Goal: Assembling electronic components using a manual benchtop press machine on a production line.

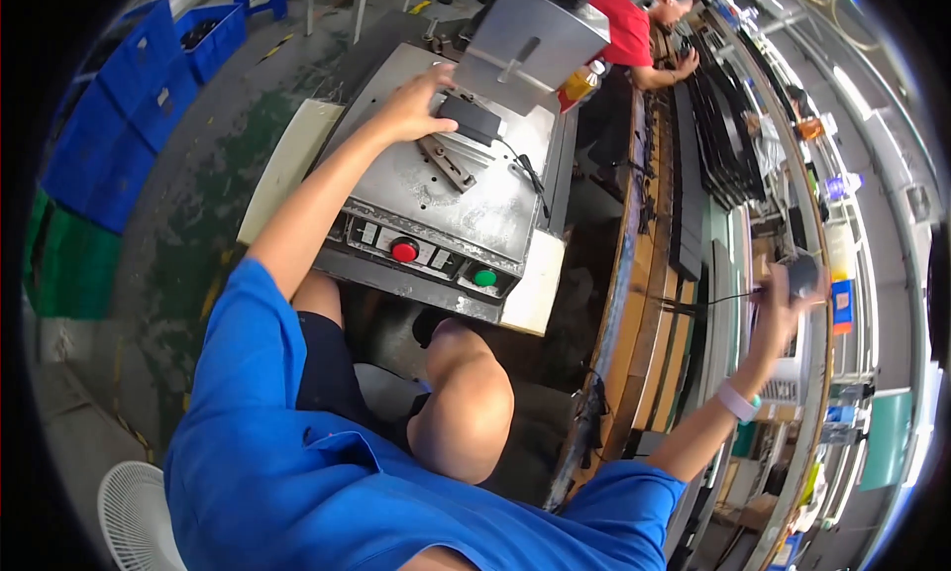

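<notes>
- A workshop floor of worn green and grey paint, with blue plastic crates (119, 125) stacked above a green crate (71, 259) at left and a white fan (139, 517) at lower left
- A seated person in a blue shirt (367, 502) faces a metal-topped machine (391, 190) with a red push button (404, 249) and a green push button (484, 277) on its front
- A black rectangular box (472, 121) lies on the metal top, just beyond a slotted metal bar (446, 165), its black cable (525, 163) trailing right
- The left hand (416, 107) is at the box's left end, fingers parted, thumb beside its near corner
- The right hand (790, 299), blurred and stretched out to the right above a long workbench (616, 318), grasps a dark corded object (800, 274), its details unclear
- Beyond the machine, a co-worker in a red shirt (624, 26) reaches over the same bench
</notes>
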Action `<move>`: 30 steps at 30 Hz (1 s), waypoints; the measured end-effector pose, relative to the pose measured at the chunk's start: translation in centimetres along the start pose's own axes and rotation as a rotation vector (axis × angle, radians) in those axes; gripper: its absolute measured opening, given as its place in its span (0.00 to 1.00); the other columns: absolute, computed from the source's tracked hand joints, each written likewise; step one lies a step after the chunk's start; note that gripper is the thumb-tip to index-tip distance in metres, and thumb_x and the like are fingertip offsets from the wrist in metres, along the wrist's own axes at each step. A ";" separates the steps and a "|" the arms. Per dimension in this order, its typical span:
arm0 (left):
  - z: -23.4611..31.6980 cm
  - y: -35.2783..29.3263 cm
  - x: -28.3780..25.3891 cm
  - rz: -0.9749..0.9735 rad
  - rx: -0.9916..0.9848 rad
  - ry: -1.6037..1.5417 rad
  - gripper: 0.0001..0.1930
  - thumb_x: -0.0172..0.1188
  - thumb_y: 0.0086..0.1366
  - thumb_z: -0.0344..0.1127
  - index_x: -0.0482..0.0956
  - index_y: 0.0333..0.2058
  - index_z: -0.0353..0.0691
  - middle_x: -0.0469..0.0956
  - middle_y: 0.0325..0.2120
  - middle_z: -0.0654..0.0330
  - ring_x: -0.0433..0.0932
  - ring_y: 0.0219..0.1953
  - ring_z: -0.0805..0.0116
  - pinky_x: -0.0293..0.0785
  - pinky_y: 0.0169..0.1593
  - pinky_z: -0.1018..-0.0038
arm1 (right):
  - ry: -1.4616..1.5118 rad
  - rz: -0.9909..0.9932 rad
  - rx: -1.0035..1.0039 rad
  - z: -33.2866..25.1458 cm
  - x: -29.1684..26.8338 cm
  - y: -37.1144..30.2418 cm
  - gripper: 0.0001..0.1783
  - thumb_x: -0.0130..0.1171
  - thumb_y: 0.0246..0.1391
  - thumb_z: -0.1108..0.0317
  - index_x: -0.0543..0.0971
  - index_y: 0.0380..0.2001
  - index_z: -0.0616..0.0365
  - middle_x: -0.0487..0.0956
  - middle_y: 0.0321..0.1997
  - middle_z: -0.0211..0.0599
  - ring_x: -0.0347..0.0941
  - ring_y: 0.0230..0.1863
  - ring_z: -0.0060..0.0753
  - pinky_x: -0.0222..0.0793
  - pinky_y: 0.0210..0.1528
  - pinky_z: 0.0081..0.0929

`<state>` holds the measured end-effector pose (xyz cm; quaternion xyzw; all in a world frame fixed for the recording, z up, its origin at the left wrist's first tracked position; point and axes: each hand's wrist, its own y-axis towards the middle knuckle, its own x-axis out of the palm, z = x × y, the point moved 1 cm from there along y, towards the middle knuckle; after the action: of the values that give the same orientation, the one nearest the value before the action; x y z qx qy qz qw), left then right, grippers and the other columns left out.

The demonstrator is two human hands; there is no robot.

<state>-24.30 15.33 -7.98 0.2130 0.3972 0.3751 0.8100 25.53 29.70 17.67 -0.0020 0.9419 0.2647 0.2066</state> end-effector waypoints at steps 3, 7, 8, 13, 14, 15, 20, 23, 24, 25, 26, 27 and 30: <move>0.1 2.0 1.3 -0.327 0.027 -0.289 0.46 0.76 0.48 0.38 0.57 0.63 0.41 0.77 0.49 0.52 0.75 0.53 0.58 0.67 0.58 0.65 | -0.069 -0.236 -0.016 2.5 7.5 -3.9 0.43 0.67 0.48 0.68 0.56 0.65 0.59 0.73 0.46 0.40 0.73 0.38 0.29 0.71 0.34 0.21; 2.2 1.2 -2.1 -0.353 -0.189 -0.689 0.46 0.77 0.47 0.36 0.59 0.62 0.39 0.75 0.51 0.53 0.73 0.54 0.60 0.66 0.59 0.65 | 0.193 -0.503 0.160 7.5 16.0 -4.3 0.33 0.67 0.45 0.74 0.65 0.54 0.63 0.76 0.41 0.35 0.72 0.39 0.25 0.69 0.42 0.21; 2.6 -0.4 -3.4 -0.315 -0.269 -0.782 0.46 0.75 0.48 0.37 0.58 0.64 0.41 0.75 0.51 0.53 0.71 0.55 0.62 0.65 0.60 0.67 | 0.236 -0.554 0.228 7.4 18.1 -4.7 0.31 0.68 0.43 0.76 0.66 0.52 0.65 0.76 0.40 0.35 0.72 0.40 0.25 0.70 0.43 0.23; 8.0 -11.8 -10.8 -0.041 -0.465 -1.475 0.51 0.72 0.53 0.53 0.53 0.69 0.48 0.71 0.50 0.57 0.71 0.53 0.65 0.67 0.59 0.67 | 0.356 -0.729 0.174 8.8 29.6 -5.0 0.26 0.70 0.44 0.72 0.73 0.47 0.67 0.78 0.40 0.36 0.72 0.43 0.24 0.69 0.46 0.24; 9.1 -14.2 -11.3 0.008 -0.512 -1.602 0.50 0.71 0.53 0.53 0.53 0.69 0.49 0.70 0.49 0.56 0.71 0.52 0.65 0.68 0.57 0.67 | 0.281 -0.763 0.069 8.6 31.2 -5.0 0.27 0.70 0.45 0.70 0.73 0.48 0.68 0.79 0.42 0.39 0.74 0.43 0.29 0.69 0.47 0.26; 10.2 -16.7 -12.2 0.072 -0.561 -1.716 0.49 0.71 0.54 0.54 0.53 0.69 0.50 0.70 0.48 0.56 0.72 0.50 0.65 0.69 0.55 0.66 | 0.214 -0.810 -0.038 8.3 33.0 -5.3 0.29 0.71 0.45 0.68 0.73 0.50 0.68 0.79 0.43 0.43 0.75 0.44 0.35 0.69 0.48 0.28; 11.3 -27.1 -14.0 0.391 -0.934 -1.845 0.31 0.60 0.66 0.47 0.60 0.64 0.49 0.70 0.47 0.52 0.72 0.48 0.63 0.73 0.50 0.65 | -0.128 -0.781 -0.828 4.9 36.5 -6.2 0.37 0.68 0.50 0.63 0.67 0.61 0.63 0.76 0.52 0.48 0.73 0.49 0.47 0.68 0.51 0.33; 11.1 -28.7 -14.2 0.402 -1.008 -1.800 0.27 0.57 0.68 0.46 0.62 0.62 0.49 0.71 0.47 0.51 0.73 0.47 0.62 0.74 0.48 0.66 | -0.214 -0.768 -1.030 3.9 37.2 -6.6 0.39 0.64 0.54 0.57 0.62 0.66 0.56 0.70 0.59 0.52 0.67 0.57 0.54 0.62 0.59 0.40; 11.0 -29.1 -14.1 0.398 -1.044 -1.779 0.26 0.56 0.68 0.45 0.63 0.61 0.49 0.71 0.46 0.50 0.74 0.46 0.62 0.74 0.47 0.66 | -0.214 -0.771 -1.036 3.5 37.5 -6.7 0.39 0.64 0.54 0.57 0.62 0.66 0.56 0.70 0.59 0.52 0.67 0.57 0.54 0.62 0.59 0.40; 10.8 -29.2 -13.9 0.403 -1.040 -1.783 0.26 0.56 0.68 0.45 0.63 0.61 0.49 0.71 0.46 0.50 0.74 0.46 0.62 0.74 0.47 0.66 | -0.293 -0.848 -0.997 3.3 37.9 -6.9 0.39 0.62 0.55 0.56 0.61 0.67 0.56 0.68 0.61 0.52 0.65 0.59 0.54 0.61 0.60 0.42; 10.7 -28.6 -13.5 0.374 -1.044 -1.746 0.25 0.56 0.68 0.46 0.63 0.61 0.50 0.72 0.46 0.50 0.74 0.45 0.62 0.75 0.46 0.66 | -0.377 -0.922 -0.953 2.9 38.1 -7.2 0.39 0.61 0.57 0.56 0.60 0.68 0.55 0.67 0.63 0.51 0.63 0.61 0.53 0.59 0.62 0.43; 10.6 -27.7 -13.0 0.344 -1.047 -1.708 0.25 0.56 0.68 0.46 0.63 0.61 0.50 0.73 0.45 0.49 0.75 0.45 0.61 0.75 0.46 0.67 | -0.461 -0.993 -0.906 2.7 38.2 -7.2 0.39 0.59 0.58 0.55 0.58 0.68 0.55 0.65 0.64 0.51 0.62 0.63 0.52 0.57 0.63 0.45; 10.6 -25.3 -12.0 0.274 -1.018 -1.653 0.25 0.57 0.67 0.43 0.63 0.61 0.50 0.73 0.45 0.50 0.75 0.44 0.61 0.76 0.45 0.67 | -0.454 -1.041 -0.920 2.7 38.6 -6.2 0.40 0.58 0.58 0.52 0.58 0.68 0.55 0.65 0.64 0.53 0.63 0.63 0.55 0.59 0.61 0.47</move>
<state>-9.56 -10.38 -12.13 0.0782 -0.5324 0.3252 0.7776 -8.02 29.78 -2.54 -0.4811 0.5465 0.4950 0.4742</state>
